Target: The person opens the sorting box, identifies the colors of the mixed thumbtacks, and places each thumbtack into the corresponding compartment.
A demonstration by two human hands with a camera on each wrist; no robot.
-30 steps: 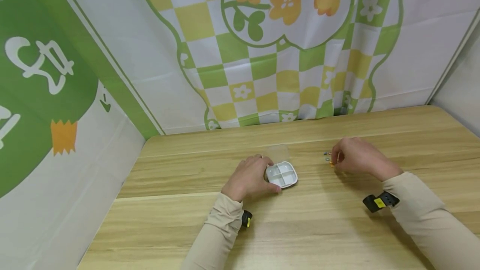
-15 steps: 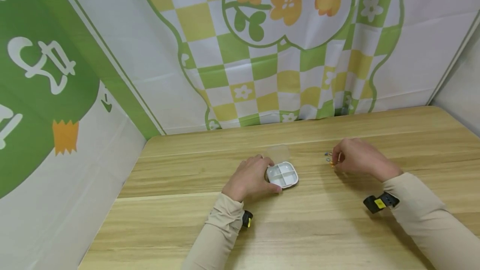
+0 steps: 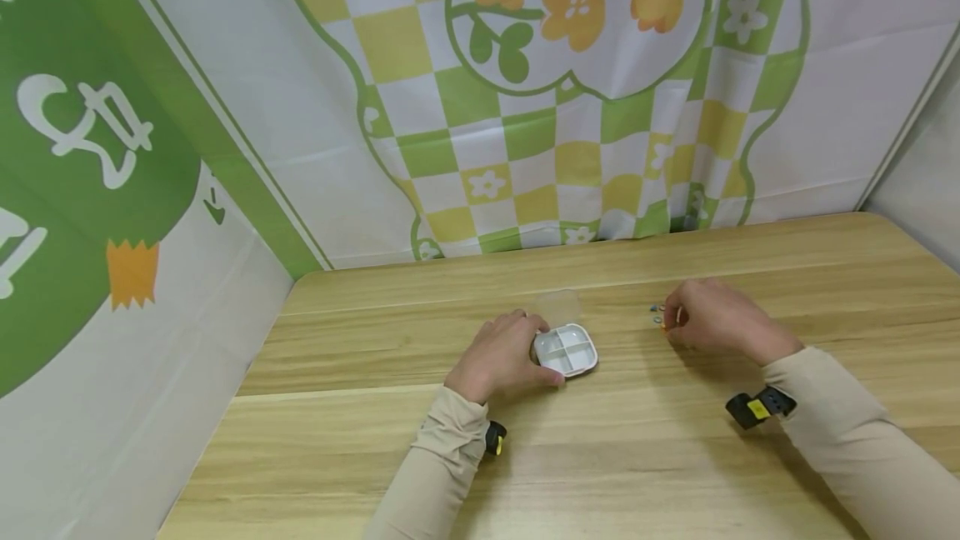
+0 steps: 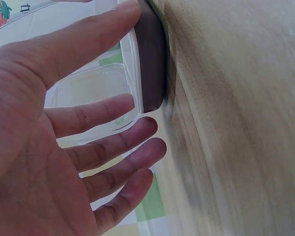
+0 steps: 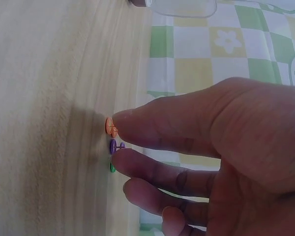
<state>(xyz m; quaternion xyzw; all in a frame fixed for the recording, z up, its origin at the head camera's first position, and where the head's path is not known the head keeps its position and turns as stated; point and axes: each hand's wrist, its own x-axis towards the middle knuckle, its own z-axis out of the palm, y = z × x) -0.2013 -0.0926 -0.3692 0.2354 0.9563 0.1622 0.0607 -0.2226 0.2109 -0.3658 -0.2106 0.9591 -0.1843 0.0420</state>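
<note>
A small white pill box [image 3: 573,338] with four compartments lies on the table, its clear lid [image 3: 560,305] swung back. My left hand [image 3: 501,358] holds the box at its left side, thumb on the near edge and index finger on the far one; the other fingers extend loosely in the left wrist view. My right hand [image 3: 712,322] is lowered over small coloured studs. In the right wrist view, the thumb tip overlaps an orange stud [image 5: 109,126]. A purple stud [image 5: 113,146] shows through the gap between thumb and index finger, and a green stud [image 5: 112,167] is partly hidden.
A few small bluish and grey pieces [image 3: 656,314] lie just left of the right fingertips. The wooden table [image 3: 360,432] meets a patterned cloth [image 3: 480,140] at its back edge. A green and white cloth [image 3: 82,215] hangs on the left.
My right fingertips have shifted slightly among the studs, now covering more of the orange one. The left hand and pill box have stayed in place.
</note>
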